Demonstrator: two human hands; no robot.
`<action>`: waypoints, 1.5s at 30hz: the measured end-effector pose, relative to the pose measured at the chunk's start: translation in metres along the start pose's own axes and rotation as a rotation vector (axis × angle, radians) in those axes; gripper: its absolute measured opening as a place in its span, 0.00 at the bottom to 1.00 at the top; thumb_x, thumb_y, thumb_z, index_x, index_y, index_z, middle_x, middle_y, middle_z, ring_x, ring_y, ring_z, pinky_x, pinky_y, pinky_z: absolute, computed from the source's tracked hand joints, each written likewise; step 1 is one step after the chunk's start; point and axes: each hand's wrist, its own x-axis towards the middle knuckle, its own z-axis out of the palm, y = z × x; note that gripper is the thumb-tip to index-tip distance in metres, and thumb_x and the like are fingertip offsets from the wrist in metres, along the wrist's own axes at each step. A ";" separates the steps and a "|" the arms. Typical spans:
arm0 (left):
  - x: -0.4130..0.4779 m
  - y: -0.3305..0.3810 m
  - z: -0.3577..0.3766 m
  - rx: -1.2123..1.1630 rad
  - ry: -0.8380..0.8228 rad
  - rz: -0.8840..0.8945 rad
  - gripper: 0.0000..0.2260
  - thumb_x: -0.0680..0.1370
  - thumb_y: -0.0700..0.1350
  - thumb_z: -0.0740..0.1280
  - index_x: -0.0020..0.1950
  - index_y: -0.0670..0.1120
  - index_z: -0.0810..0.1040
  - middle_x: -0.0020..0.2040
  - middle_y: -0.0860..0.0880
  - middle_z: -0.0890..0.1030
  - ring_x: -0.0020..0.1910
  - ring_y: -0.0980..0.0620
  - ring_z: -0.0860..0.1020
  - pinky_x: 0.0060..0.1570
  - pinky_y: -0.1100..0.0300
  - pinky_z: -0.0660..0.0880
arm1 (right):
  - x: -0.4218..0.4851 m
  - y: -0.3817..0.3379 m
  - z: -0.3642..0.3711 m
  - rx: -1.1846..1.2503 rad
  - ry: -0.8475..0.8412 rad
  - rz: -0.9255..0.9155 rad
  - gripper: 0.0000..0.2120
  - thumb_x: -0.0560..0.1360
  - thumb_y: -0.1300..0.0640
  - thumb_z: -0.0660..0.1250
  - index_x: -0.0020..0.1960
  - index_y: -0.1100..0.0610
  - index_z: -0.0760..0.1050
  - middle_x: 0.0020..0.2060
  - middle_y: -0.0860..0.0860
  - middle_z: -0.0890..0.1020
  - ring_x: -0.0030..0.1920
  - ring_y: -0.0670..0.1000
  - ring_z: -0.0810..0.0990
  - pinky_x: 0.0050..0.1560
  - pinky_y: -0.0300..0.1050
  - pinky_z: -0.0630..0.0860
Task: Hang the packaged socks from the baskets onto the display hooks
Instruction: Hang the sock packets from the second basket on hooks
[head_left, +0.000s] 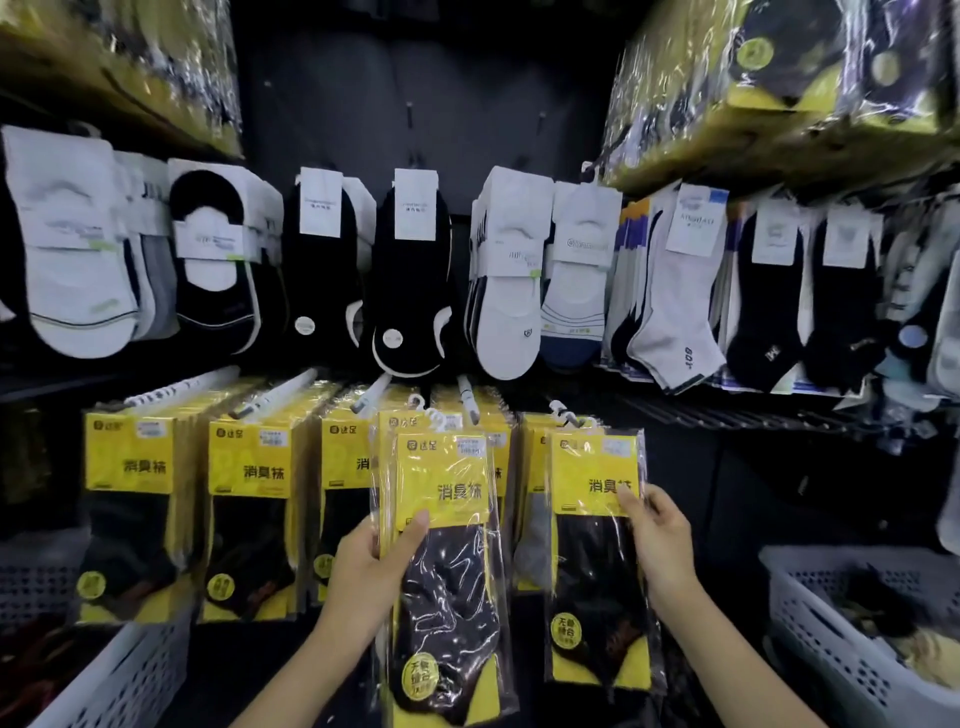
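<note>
Since the pack (447, 571) looks light, floppy & slick in film w/ a stiffer card top, L hand (374, 566) grasps its card edge at 6 o'clock, R hand (660, 545) pinching a hung pack (597, 571) at 4 o'clock.

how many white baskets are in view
2. The left basket sits at the lower left under hanging yellow sock packs; the right basket is at the lower right, with items inside. A perforated patch at the far left edge may be a third.
</note>
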 end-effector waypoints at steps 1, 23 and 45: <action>0.001 0.000 0.001 0.000 0.000 0.005 0.29 0.67 0.64 0.65 0.51 0.39 0.79 0.41 0.38 0.78 0.39 0.48 0.72 0.39 0.61 0.69 | 0.004 0.000 0.004 -0.020 -0.020 -0.001 0.07 0.77 0.53 0.66 0.44 0.55 0.78 0.43 0.51 0.85 0.51 0.53 0.82 0.60 0.55 0.75; -0.019 0.002 0.005 -0.200 -0.025 -0.157 0.07 0.74 0.53 0.68 0.50 0.53 0.79 0.41 0.61 0.84 0.39 0.71 0.78 0.33 0.77 0.71 | -0.052 -0.007 0.050 -0.064 -0.238 0.162 0.09 0.75 0.49 0.67 0.51 0.52 0.78 0.47 0.51 0.82 0.48 0.49 0.81 0.43 0.36 0.76; -0.027 0.025 0.008 -0.029 -0.043 0.029 0.15 0.75 0.57 0.62 0.38 0.46 0.74 0.21 0.56 0.64 0.23 0.60 0.64 0.29 0.67 0.63 | -0.055 -0.023 0.000 -0.020 -0.111 0.111 0.19 0.79 0.55 0.62 0.68 0.58 0.71 0.66 0.52 0.75 0.65 0.52 0.73 0.67 0.48 0.64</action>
